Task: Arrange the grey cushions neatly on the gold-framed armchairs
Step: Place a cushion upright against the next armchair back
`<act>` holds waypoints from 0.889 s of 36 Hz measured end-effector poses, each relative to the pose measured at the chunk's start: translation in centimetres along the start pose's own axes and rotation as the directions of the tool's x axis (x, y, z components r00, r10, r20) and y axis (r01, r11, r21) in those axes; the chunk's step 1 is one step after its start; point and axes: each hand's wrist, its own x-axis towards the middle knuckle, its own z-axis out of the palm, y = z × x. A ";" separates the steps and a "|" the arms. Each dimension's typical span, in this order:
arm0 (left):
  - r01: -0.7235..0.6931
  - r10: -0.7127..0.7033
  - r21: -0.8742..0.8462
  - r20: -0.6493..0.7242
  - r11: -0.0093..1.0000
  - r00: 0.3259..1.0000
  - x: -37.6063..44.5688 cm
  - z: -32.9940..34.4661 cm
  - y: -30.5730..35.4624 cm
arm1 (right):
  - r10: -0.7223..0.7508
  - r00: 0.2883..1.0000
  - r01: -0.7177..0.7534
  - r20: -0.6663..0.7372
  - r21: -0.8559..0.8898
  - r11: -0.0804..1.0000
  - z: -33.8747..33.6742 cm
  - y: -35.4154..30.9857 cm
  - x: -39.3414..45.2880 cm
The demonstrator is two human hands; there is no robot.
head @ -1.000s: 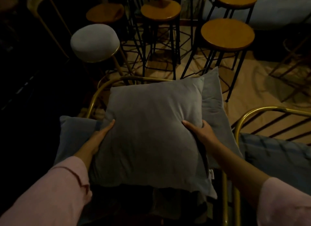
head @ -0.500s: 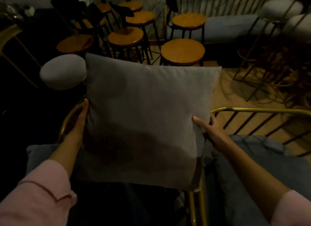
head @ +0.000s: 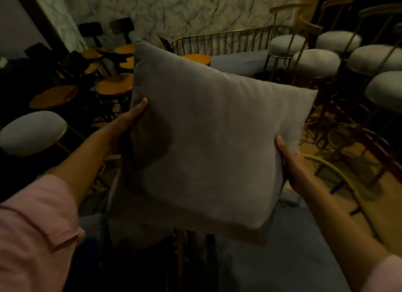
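A square grey cushion (head: 208, 135) is held up in the air in front of me, tilted with its right side lower. My left hand (head: 128, 124) grips its left edge and my right hand (head: 289, 159) grips its right edge, thumbs on the front face. Below it lies the blue-grey seat (head: 272, 248) of a gold-framed armchair, whose curved gold rail (head: 339, 174) shows at the right. Another grey cushion (head: 121, 222) sits partly hidden under the raised one.
Round wooden stools (head: 115, 86) crowd the left and back. White padded stools (head: 315, 60) on gold legs stand at the right, one more white stool (head: 32, 133) at the left. A gold-railed bench (head: 230, 39) stands before the marble wall.
Both hands have lifted the cushion off the armchair, higher and to the right. The view has tipped up toward the wall.
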 end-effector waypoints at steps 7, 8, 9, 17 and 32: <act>-0.028 0.029 -0.144 0.007 0.989 1.000 3.7 11.8 -2.6 | 0.005 0.993 -0.014 -0.121 -0.072 0.997 -9.7 -2.3 3.9; -0.034 0.032 -0.174 -0.013 0.984 0.999 4.4 12.9 -3.2 | -0.013 0.990 0.002 -0.141 -0.076 0.997 -10.7 -2.1 4.5; -0.046 0.040 -0.192 -0.038 0.980 0.998 4.9 13.9 -3.7 | -0.026 0.988 0.015 -0.152 -0.077 0.997 -11.6 -2.0 4.9; -0.100 0.042 -0.290 -0.200 0.952 0.979 8.6 19.0 -8.2 | -0.006 0.988 -0.003 -0.153 -0.063 0.998 -15.5 0.3 8.6; 0.278 -0.330 -0.253 -0.195 0.927 0.924 12.6 24.4 -19.9 | 0.228 0.959 -0.242 -0.166 -0.071 0.968 -18.8 8.3 11.9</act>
